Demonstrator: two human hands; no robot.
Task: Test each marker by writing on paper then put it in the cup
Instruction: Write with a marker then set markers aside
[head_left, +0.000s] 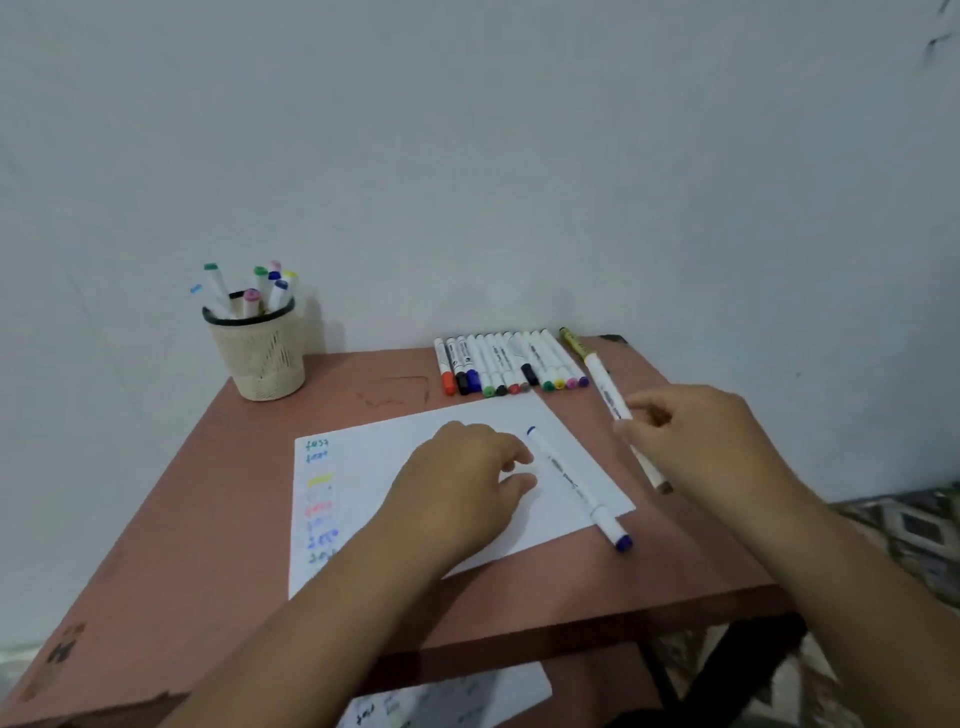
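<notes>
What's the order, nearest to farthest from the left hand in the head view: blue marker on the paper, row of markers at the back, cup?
From the left hand:
1. blue marker, just to its right, lying on the paper.
2. row of markers, behind it at the table's far right edge.
3. cup, far back left corner, already holding markers.

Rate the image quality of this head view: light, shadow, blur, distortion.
Head view: soft, even light with no glare; the cup casts a faint shadow on the wall behind it; both hands and the writing on the paper look slightly blurred; wide-angle bending splays the table edges outward.
</notes>
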